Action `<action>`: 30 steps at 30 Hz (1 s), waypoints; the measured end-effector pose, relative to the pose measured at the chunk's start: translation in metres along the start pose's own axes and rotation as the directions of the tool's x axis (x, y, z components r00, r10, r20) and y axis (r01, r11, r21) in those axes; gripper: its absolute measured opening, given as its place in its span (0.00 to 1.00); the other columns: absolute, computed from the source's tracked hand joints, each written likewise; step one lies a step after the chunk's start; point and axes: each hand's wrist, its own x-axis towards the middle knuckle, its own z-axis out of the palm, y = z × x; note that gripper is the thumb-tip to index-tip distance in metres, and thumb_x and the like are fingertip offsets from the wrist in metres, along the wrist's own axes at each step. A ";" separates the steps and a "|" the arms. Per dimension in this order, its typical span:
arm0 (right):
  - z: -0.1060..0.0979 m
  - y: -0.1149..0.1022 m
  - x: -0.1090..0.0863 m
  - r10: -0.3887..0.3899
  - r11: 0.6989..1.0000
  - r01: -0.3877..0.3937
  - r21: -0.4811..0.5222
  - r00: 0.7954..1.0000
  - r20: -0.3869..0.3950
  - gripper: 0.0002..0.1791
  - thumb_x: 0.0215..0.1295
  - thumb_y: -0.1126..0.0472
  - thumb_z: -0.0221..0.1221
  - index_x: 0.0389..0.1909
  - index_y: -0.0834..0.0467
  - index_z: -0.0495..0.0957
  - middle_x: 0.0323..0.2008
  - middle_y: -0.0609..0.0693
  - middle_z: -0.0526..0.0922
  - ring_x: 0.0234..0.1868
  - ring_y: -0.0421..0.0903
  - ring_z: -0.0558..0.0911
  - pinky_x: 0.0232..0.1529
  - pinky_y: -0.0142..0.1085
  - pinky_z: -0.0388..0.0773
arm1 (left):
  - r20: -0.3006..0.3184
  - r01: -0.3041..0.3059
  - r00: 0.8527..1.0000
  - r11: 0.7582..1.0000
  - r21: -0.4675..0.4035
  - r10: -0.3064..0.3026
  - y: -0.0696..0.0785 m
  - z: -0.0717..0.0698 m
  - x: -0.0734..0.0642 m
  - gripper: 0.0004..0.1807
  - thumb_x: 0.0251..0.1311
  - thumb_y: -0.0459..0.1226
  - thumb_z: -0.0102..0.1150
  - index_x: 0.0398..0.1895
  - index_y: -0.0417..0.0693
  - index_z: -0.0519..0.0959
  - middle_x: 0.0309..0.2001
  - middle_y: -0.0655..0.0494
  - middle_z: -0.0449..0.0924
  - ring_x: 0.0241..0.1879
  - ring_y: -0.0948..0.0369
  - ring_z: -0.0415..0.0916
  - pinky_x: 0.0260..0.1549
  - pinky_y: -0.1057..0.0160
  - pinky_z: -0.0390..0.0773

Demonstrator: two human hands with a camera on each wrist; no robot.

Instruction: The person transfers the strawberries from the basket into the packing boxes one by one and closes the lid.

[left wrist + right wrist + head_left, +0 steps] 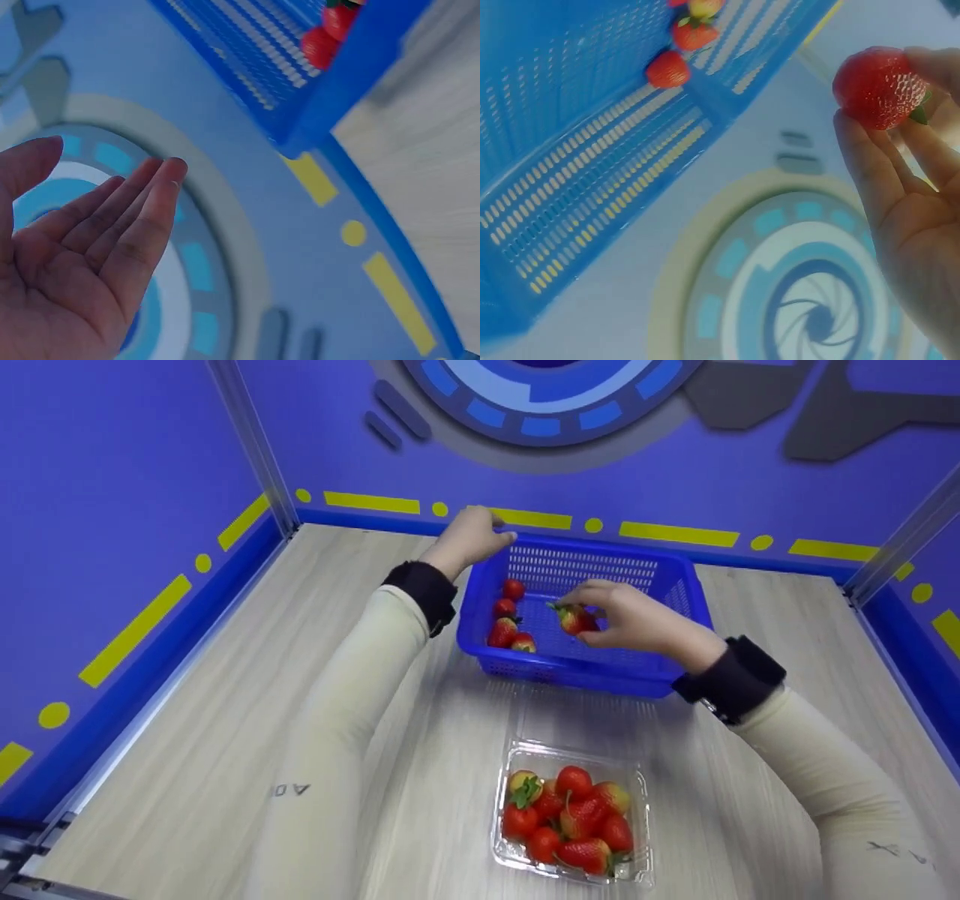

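A red strawberry (879,88) with green leaves is pinched between the thumb and fingers of my right hand (628,619), over the blue plastic basket (585,679). Inside the basket, several strawberries (503,632) lie along its left side. Above the basket's back left corner is my left hand (469,538); in the left wrist view its palm (71,277) holds nothing and the fingers are extended. Nearer to me on the table stands a clear plastic box (498,851) with several strawberries (583,816) in it.
The box's clear lid (551,716) lies folded back toward the basket. Wood-patterned table (420,780) surrounds both containers. A blue wall (330,442) with yellow marks rises right behind the basket, and more blue panels stand at the left and right.
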 end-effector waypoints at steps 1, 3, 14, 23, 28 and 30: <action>0.001 -0.003 -0.005 -0.026 1.000 0.026 -0.007 1.000 -0.012 0.24 0.62 0.66 0.68 0.61 0.63 0.80 0.55 0.61 0.83 0.51 0.55 0.82 0.54 0.51 0.86 | 0.010 -0.021 1.000 1.000 -0.016 0.021 0.004 -0.001 -0.004 0.27 0.77 0.45 0.52 0.70 0.36 0.72 0.71 0.42 0.74 0.71 0.51 0.72 0.73 0.55 0.71; 0.004 -0.009 -0.016 -0.079 0.997 0.078 -0.029 0.996 -0.035 0.24 0.62 0.67 0.69 0.60 0.63 0.80 0.54 0.61 0.83 0.50 0.54 0.83 0.52 0.50 0.87 | 0.032 -0.057 0.998 0.997 -0.048 0.059 0.011 -0.002 -0.015 0.28 0.76 0.45 0.52 0.72 0.37 0.70 0.73 0.42 0.71 0.74 0.50 0.69 0.75 0.55 0.69; 0.016 -0.039 -0.067 -0.397 0.909 0.374 -0.183 0.911 -0.109 0.29 0.52 0.71 0.73 0.57 0.63 0.80 0.50 0.59 0.83 0.45 0.50 0.84 0.41 0.41 0.89 | 0.184 -0.220 0.956 0.973 -0.075 0.230 0.022 0.025 -0.107 0.24 0.72 0.41 0.60 0.67 0.41 0.76 0.56 0.44 0.87 0.43 0.57 0.86 0.50 0.61 0.86; 0.031 -0.064 -0.109 -0.500 0.861 0.474 -0.182 0.855 -0.139 0.31 0.48 0.71 0.74 0.57 0.60 0.80 0.49 0.55 0.84 0.44 0.48 0.84 0.41 0.35 0.88 | 0.289 -0.330 0.893 0.938 -0.106 0.346 -0.007 0.057 -0.176 0.22 0.69 0.38 0.62 0.62 0.35 0.79 0.47 0.42 0.89 0.36 0.56 0.86 0.39 0.68 0.86; 0.046 -0.072 -0.129 -0.469 0.879 0.453 -0.152 0.877 -0.099 0.31 0.49 0.71 0.74 0.58 0.59 0.80 0.49 0.54 0.85 0.46 0.47 0.85 0.44 0.36 0.88 | 0.319 -0.244 0.900 0.950 -0.195 0.297 -0.029 0.072 -0.197 0.21 0.68 0.36 0.63 0.60 0.34 0.80 0.42 0.42 0.91 0.29 0.66 0.81 0.30 0.76 0.78; 0.054 -0.074 -0.135 -0.439 0.894 0.427 -0.136 0.895 -0.074 0.31 0.50 0.70 0.74 0.59 0.57 0.80 0.50 0.53 0.85 0.47 0.47 0.85 0.45 0.37 0.89 | 0.326 -0.179 0.912 0.956 -0.231 0.249 -0.039 0.078 -0.203 0.22 0.66 0.36 0.65 0.60 0.33 0.80 0.41 0.42 0.91 0.32 0.66 0.83 0.31 0.77 0.78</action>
